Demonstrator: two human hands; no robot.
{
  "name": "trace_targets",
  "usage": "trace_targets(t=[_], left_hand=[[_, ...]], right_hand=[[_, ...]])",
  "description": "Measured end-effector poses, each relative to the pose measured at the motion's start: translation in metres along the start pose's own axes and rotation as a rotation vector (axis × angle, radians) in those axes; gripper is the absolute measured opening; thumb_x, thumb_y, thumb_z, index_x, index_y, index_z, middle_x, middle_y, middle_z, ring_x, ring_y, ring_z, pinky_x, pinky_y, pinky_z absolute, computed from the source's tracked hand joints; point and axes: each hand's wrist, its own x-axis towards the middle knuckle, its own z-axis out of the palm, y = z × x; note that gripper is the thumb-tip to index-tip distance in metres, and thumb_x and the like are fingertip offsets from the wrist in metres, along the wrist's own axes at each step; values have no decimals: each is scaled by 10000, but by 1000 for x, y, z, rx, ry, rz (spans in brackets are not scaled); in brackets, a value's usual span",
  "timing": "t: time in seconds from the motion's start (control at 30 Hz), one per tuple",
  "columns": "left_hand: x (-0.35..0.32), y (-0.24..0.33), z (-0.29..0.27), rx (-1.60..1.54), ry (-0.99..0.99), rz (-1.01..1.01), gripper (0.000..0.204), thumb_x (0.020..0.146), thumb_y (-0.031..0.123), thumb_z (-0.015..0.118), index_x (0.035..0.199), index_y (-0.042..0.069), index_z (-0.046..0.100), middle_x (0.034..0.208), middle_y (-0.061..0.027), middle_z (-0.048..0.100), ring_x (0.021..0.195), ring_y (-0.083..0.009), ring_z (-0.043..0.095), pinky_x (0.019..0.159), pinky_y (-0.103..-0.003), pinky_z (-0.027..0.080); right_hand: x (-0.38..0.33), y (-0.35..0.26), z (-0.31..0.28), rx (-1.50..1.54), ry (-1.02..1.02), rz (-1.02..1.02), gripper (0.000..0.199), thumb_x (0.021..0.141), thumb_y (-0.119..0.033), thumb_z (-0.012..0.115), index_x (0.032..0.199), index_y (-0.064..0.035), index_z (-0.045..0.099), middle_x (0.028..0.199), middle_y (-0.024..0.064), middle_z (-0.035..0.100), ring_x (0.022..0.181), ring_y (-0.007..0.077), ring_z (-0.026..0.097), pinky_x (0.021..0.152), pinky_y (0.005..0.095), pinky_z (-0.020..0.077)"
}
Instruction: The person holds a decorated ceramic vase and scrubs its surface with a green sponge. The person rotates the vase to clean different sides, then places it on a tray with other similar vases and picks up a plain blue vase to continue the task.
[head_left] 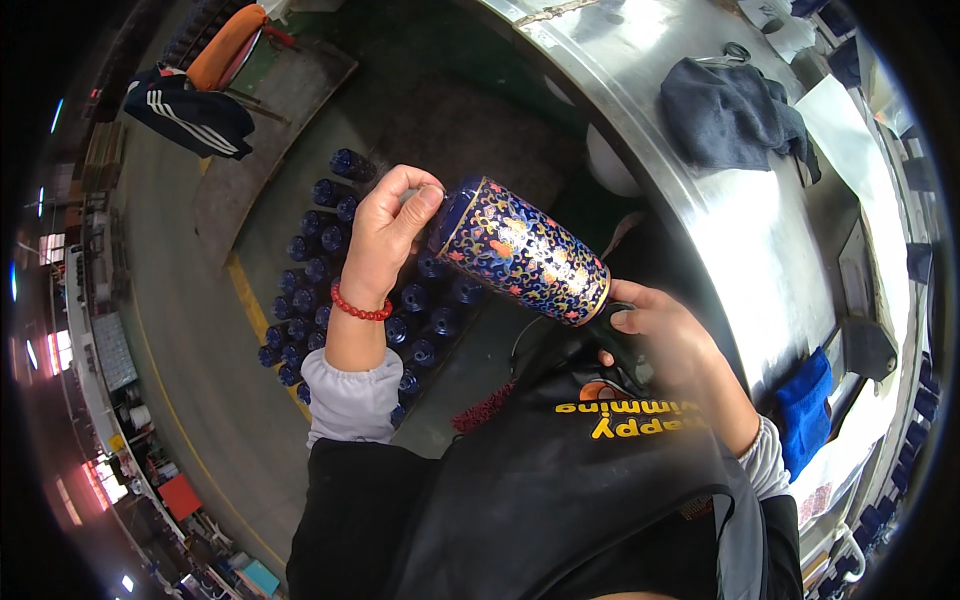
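Note:
A dark blue cylindrical vase point(525, 250), patterned with gold, red and coloured scrolls, is held tilted in front of me, its plain blue end toward the upper left. At the patterned lower end, my right hand point(655, 325) is closed on it, the thumb near the gold rim. My left hand point(395, 220), with a red bead bracelet point(360, 305) at its wrist, is at the blue end. Its thumb and forefinger are pressed together there; whatever they pinch is too small to make out. The other left fingers are curled and partly hidden.
Several blue vases point(330, 240) stand in rows on the floor to the left. A metal worktable point(750, 230) curves along the right, bearing a dark cloth point(725, 115) and a blue cloth point(803, 410). A chair with an orange cover point(225, 50) stands at the far left.

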Motion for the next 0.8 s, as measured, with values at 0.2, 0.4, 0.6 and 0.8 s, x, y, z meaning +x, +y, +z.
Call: trace_targets(t=[0.2, 0.4, 0.6, 0.8], left_hand=[[3, -5, 0, -34, -29, 3, 167, 1009, 236, 660, 1034, 75, 629, 783, 80, 548, 653, 9, 421, 545, -178, 315], [9, -17, -5, -73, -55, -24, 175, 1020, 259, 634, 1080, 95, 625, 805, 74, 586, 646, 14, 468, 527, -163, 343], [14, -21, -4, -173, -50, -28, 184, 1029, 264, 626, 1093, 93, 625, 799, 66, 628, 640, 12, 527, 509, -158, 351], [28, 18, -5, -6, 101, 319, 93, 993, 110, 614, 1051, 45, 644, 816, 69, 588, 670, 13, 479, 568, -160, 367]], right_hand=[[4, -2, -2, -20, 22, -28, 487, 918, 33, 489, 1405, 38, 516, 1228, 116, 646, 813, 160, 640, 732, 265, 579], [7, -9, 2, -38, 21, -38, 482, 918, 30, 494, 1400, 36, 513, 1199, 106, 646, 813, 138, 625, 723, 251, 565], [10, -11, 3, -22, -17, -74, 448, 918, 32, 495, 1364, 40, 541, 1170, 96, 651, 802, 120, 611, 701, 231, 546], [37, -24, 10, -176, 24, -147, 506, 930, 5, 529, 1436, 11, 512, 1216, 77, 627, 882, 119, 599, 716, 223, 525]])
